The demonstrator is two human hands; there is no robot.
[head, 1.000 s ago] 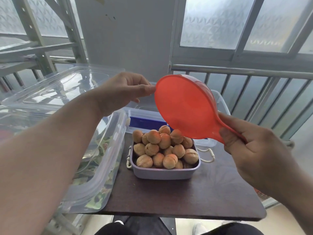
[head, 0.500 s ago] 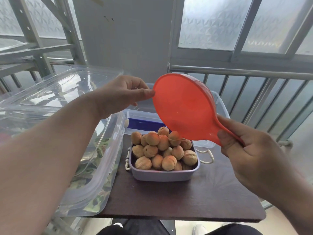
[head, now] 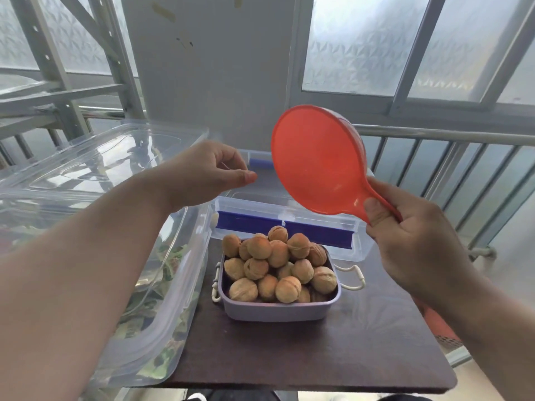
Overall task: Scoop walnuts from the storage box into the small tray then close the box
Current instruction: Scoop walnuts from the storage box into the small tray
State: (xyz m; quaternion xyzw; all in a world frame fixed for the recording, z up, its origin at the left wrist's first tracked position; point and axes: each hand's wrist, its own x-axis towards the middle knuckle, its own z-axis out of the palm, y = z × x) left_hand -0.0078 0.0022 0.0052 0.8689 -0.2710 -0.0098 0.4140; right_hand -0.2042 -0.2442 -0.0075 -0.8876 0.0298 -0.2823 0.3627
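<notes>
The small tray is a lilac, round-cornered plastic dish with white loop handles at both ends, standing near the middle of the dark table. Walnuts are heaped in it above the rim, tan and wrinkled. Just beyond it, at the far edge, lies the storage box, clear plastic with a blue clip strip along its near side. The red scoop hangs tilted above the box, bowl up and handle down to the right.

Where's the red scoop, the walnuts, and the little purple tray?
red scoop [head: 315, 172]: head view, middle of its bowl.
walnuts [head: 278, 264]: head view, centre of the pile.
purple tray [head: 275, 311]: head view, near wall.
</notes>
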